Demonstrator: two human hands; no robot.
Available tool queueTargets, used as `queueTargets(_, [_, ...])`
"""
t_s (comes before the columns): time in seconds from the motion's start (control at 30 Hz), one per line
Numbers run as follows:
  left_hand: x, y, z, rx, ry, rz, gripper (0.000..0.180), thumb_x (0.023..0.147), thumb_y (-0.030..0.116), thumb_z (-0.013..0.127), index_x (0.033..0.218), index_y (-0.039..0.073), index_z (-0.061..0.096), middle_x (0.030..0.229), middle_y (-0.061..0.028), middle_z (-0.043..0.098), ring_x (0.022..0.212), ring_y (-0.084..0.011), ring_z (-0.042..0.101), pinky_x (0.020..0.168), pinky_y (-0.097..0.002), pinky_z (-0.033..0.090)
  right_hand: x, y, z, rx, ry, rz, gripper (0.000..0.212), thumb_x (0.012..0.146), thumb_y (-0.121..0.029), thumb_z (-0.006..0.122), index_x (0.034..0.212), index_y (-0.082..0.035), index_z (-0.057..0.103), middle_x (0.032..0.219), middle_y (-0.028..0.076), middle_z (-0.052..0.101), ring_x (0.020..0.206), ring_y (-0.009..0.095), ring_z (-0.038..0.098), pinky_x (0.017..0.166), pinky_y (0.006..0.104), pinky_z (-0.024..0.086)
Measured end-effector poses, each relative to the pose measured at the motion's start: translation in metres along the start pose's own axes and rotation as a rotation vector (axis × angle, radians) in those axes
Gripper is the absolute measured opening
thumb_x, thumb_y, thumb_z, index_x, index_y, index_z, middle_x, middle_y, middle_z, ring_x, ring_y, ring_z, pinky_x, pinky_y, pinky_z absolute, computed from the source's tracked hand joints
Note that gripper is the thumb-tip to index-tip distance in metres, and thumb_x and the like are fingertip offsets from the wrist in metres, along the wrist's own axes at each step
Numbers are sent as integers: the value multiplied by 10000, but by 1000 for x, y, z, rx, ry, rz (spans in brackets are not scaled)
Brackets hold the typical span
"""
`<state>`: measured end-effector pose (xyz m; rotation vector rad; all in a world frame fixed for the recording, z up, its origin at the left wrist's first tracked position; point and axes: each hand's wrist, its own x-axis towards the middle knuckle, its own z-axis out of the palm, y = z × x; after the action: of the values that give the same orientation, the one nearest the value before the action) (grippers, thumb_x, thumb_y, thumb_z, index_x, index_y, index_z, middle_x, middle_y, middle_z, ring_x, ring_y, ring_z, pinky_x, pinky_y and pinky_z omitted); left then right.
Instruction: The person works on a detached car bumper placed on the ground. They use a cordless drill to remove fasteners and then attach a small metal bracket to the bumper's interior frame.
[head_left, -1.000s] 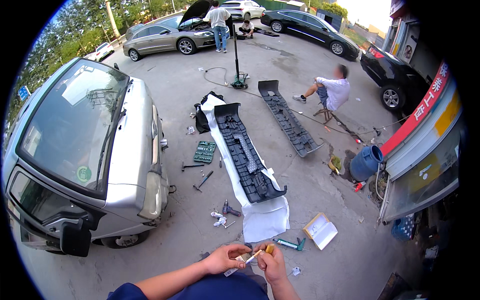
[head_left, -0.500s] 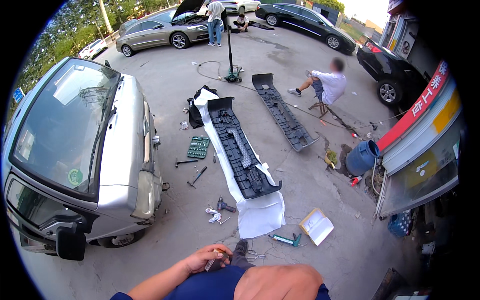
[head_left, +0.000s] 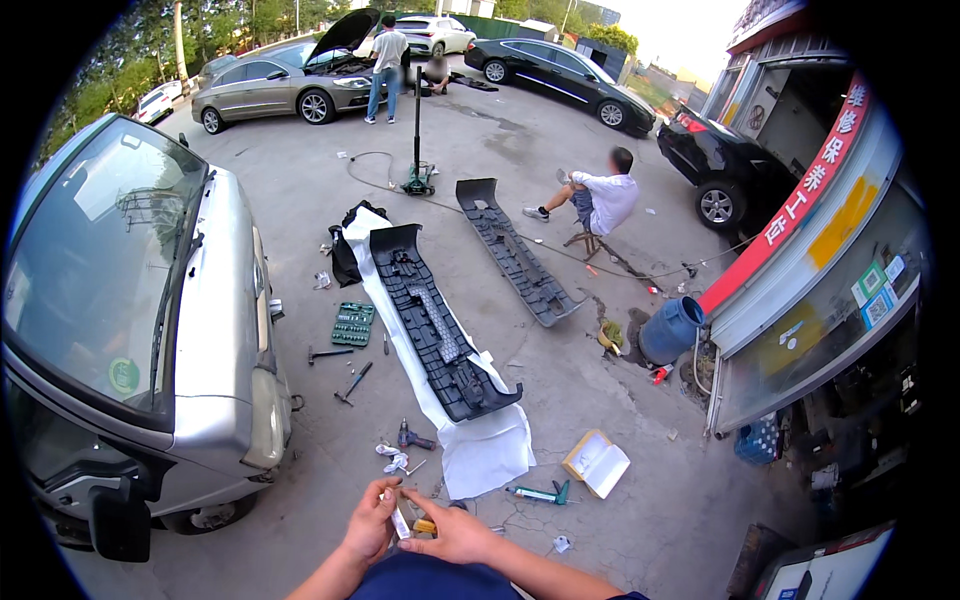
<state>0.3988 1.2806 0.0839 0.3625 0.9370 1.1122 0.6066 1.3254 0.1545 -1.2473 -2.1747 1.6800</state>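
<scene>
Close to my body, my left hand (head_left: 371,522) is closed round a small flat pack with a whitish side (head_left: 401,522). My right hand (head_left: 452,533) reaches across to it, its fingers bent against the pack. A yellow-orange piece (head_left: 425,526) shows at the right fingertips; whether it belongs to the pack I cannot tell. Ahead on the ground lies a long black plastic car trim panel (head_left: 425,325) on a white sheet (head_left: 490,460). Nearest my hands are a cordless drill (head_left: 413,437), a crumpled white cloth (head_left: 392,458) and a green caulking gun (head_left: 540,494).
An opened yellow-and-white box (head_left: 597,465) lies right of the sheet. Left are a green socket set (head_left: 353,325), hammers (head_left: 353,384) and a silver van (head_left: 215,340). Farther off are a second panel (head_left: 515,250), a floor jack (head_left: 418,178), a blue barrel (head_left: 671,331) and a seated person (head_left: 606,195).
My right hand has come in to meet the left at the small pack, which is raised a little. The view has shifted, with the ground things now farther left.
</scene>
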Motion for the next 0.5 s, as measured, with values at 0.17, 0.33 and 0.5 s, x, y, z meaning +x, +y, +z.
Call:
queueTargets(0.17, [0,-5,6,76,-66,-5,553,1138,316,599,1587,63,397,1437,-199,606,1320,-263,594,1112,-435,514,4,29,25,66,78,1,928,955,-556,735,1695,-189,314,1098,292,750,1042,480,734,921,505,562])
queueTargets(0.33, [6,-16,-29,627,11,110,555,1126,324,615,1561,34,427,1417,-204,637,1269,-292,666,1098,-433,538,-17,170,34,-10,222,293,808,944,-565,726,1599,-165,472,1153,253,759,1071,440,743,937,479,576])
queueTargets(0.5, [-9,-20,-99,570,174,-135,336,1129,230,579,1388,15,582,1228,-156,741,1079,-220,737,901,-345,567,-125,300,74,344,-328,807,665,987,-602,650,1492,-170,616,957,74,708,700,177,619,607,340,488])
